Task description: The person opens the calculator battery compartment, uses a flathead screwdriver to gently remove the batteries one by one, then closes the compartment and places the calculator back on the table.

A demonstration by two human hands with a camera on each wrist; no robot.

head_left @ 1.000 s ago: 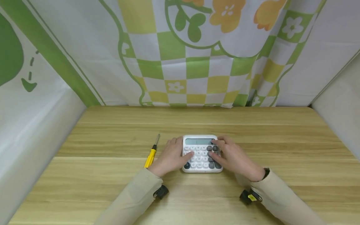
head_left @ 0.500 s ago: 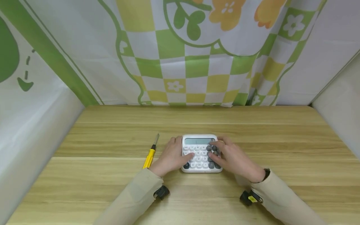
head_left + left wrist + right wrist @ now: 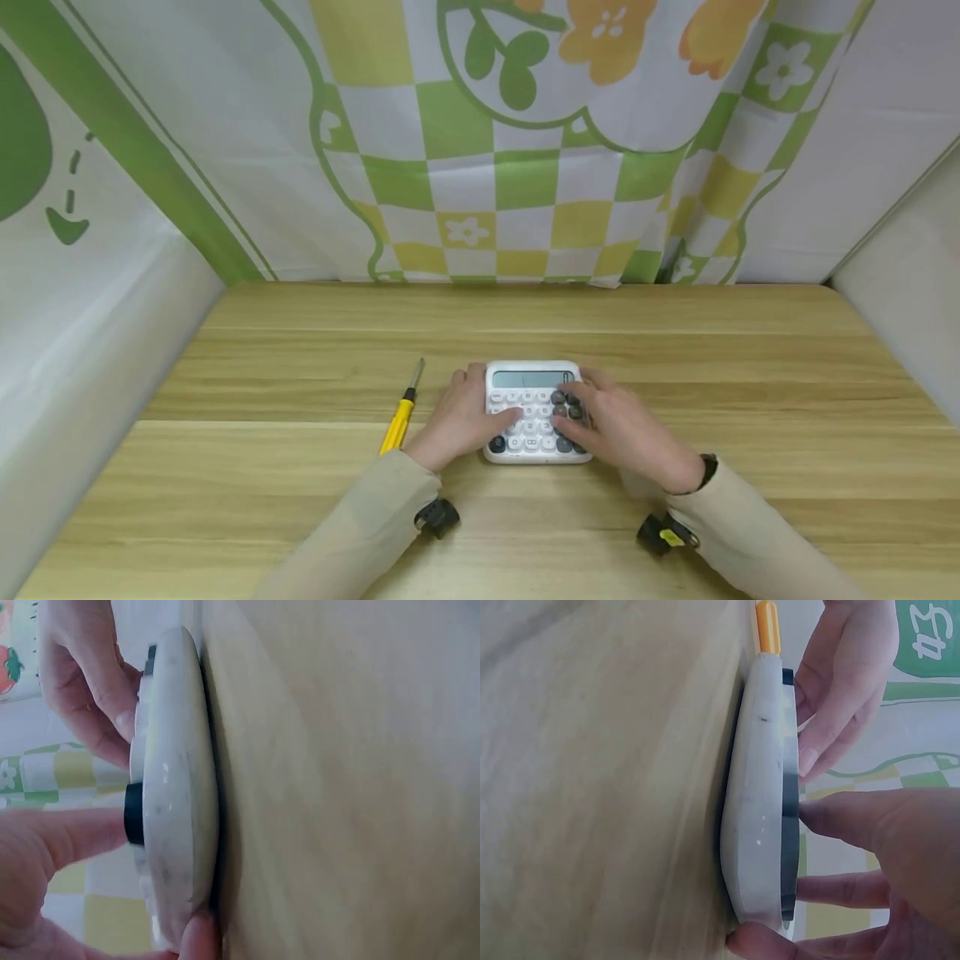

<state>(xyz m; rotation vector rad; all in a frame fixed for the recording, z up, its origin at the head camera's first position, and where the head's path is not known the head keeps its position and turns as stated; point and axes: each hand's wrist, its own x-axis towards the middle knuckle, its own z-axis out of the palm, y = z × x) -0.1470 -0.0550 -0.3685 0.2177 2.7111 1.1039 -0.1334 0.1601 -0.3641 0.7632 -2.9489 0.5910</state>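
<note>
A white calculator (image 3: 536, 456) with white and grey round keys lies face up on the wooden table, a 0 at the right end of its display. The left hand (image 3: 459, 423) holds its left side, thumb over the keys and fingers along the edge. In the left wrist view, a fingertip (image 3: 199, 937) touches the calculator's lower edge near the tabletop. The right hand (image 3: 628, 429) holds the right side, with thumb and index finger on the grey keys. Another right fingertip (image 3: 757, 941) sits against the calculator's edge in the right wrist view.
A screwdriver (image 3: 397, 425) with a yellow handle lies left of the left hand, its tip pointing away. Behind the wooden table (image 3: 787, 375) hangs a green, yellow and white checked curtain (image 3: 495, 183). White walls flank both sides.
The right index finger has shifted down from the display's corner, so the 0 shows more fully. The left thumb has slid slightly right over the keys. The calculator has hardly moved.
</note>
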